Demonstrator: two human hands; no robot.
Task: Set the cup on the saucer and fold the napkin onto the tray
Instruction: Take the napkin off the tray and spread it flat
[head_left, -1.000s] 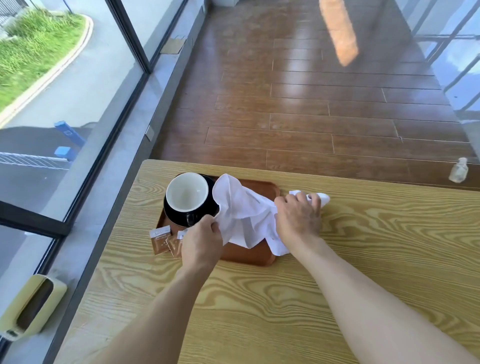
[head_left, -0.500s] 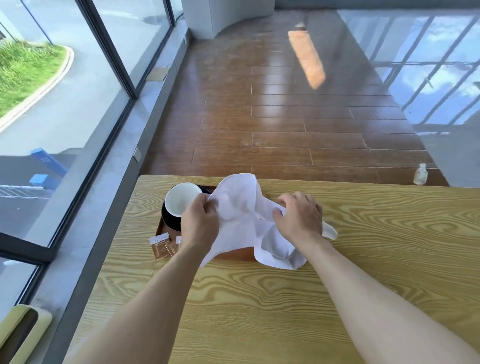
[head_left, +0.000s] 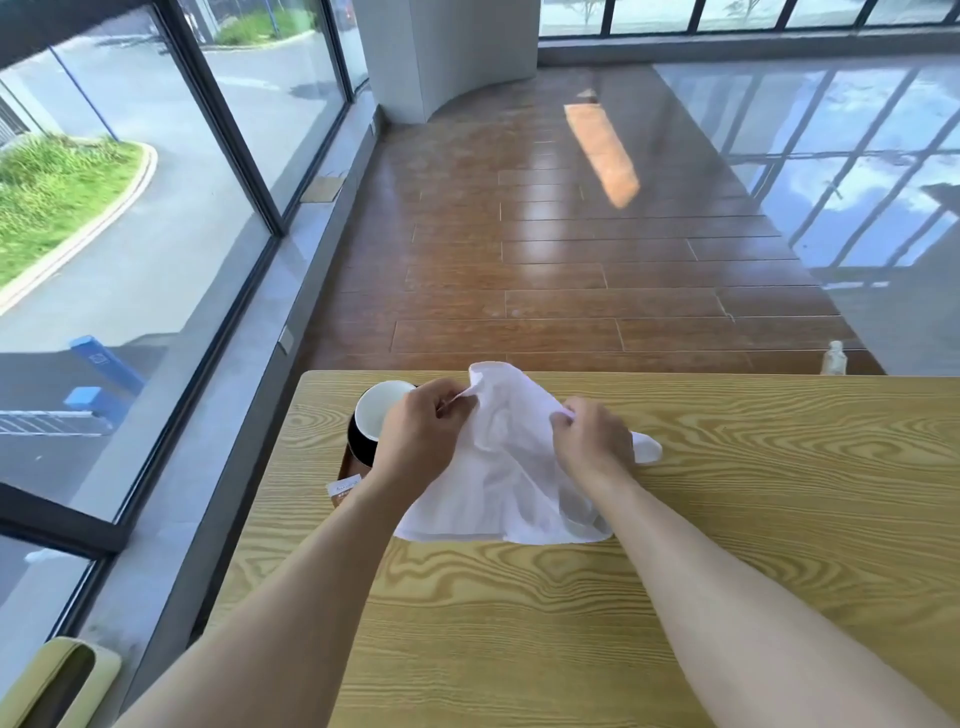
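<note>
Hands are holding the white napkin (head_left: 498, 467) up over the tray (head_left: 347, 467): the left hand (head_left: 421, 434) is pinching its upper edge beside the cup (head_left: 376, 415), the right hand (head_left: 592, 441) is pinching another edge, and the cloth's lower part is draping onto the wooden table (head_left: 727, 519).

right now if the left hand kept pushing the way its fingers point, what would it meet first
Most likely the napkin itself: the left hand pinches its upper edge with fingers aimed right, toward the right hand. Beyond the cloth, that hand comes next. Depth is unclear.
</note>
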